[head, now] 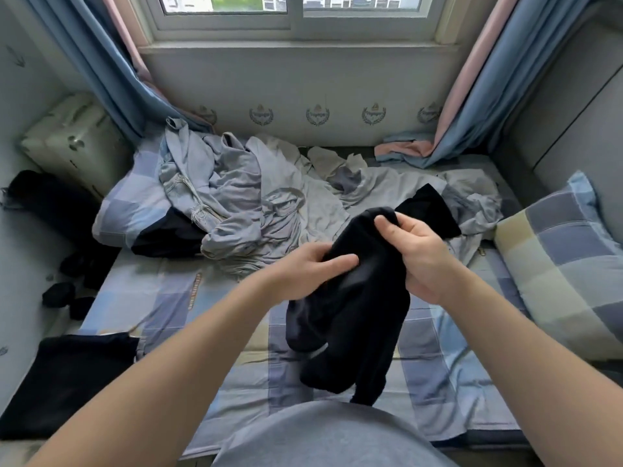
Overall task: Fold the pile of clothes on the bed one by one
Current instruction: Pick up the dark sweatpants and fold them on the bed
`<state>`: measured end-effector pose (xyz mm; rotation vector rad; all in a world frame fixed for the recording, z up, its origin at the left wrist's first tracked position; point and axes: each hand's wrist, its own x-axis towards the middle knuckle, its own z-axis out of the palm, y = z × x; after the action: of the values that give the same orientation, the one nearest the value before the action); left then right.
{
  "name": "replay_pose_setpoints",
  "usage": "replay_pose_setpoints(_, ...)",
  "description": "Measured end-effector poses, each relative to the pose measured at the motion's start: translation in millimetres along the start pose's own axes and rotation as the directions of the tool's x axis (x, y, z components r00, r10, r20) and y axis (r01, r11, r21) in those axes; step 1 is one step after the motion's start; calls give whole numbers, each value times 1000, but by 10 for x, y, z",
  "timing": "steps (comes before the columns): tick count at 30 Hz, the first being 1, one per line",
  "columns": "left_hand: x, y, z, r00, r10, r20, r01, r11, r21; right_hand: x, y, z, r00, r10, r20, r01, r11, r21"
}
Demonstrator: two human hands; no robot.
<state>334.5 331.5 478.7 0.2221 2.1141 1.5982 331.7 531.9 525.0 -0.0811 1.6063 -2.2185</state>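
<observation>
The black garment point(357, 332) hangs over the middle of the bed point(141, 298). The left hand point(303, 267) pinches its middle and the right hand point(418, 254) grips its top end. The grey pile of clothes point(253, 197) lies across the bed's far half.

I am in a home bedroom: a checked bed point(236, 375), a matching pillow point(566, 264), a curtained window point(293, 15), and strewn clothes point(242, 197).
</observation>
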Motion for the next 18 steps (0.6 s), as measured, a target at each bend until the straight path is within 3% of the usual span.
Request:
replay_pose_setpoints(3, 32, -27, 104, 984, 94, -149, -99, 995, -25, -26, -85, -157, 1000, -5, -24, 3, 995, -97)
replay_pose_setpoints(7, -1, 220, 80, 946, 214, -244, -196, 976, 94, -94, -173, -416, 994, 102, 45, -74, 907, -415)
replay_pose_setpoints(10, -21, 529, 46, 896, 344, -280, -297, 934, 198, -138, -109, -513, 973, 225, 52, -126, 709, -694)
replay_pose_setpoints(12, -48, 675, 13, 887, 364, -283, -330, 930, 160, -77, 66, -626, 985, 165, -58, -142, 563, -814)
replay_pose_setpoints(15, -104, 798, -36, 897, 329, -296, -339, 941, 19, 2, 302, -825, 963, 48, -266, -260, 426, -866)
replay_pose_setpoints(16, -120, 835, -52, 887, 324, -328, -345, 938, -8, 9, 347, -863, 951, 31, -308, -290, 431, -854)
replay_pose_setpoints(18, -105, 877, -113, 840, 310, -445, -346, 938, 2, -24, 368, -852, 934, 81, -347, -325, 595, -735)
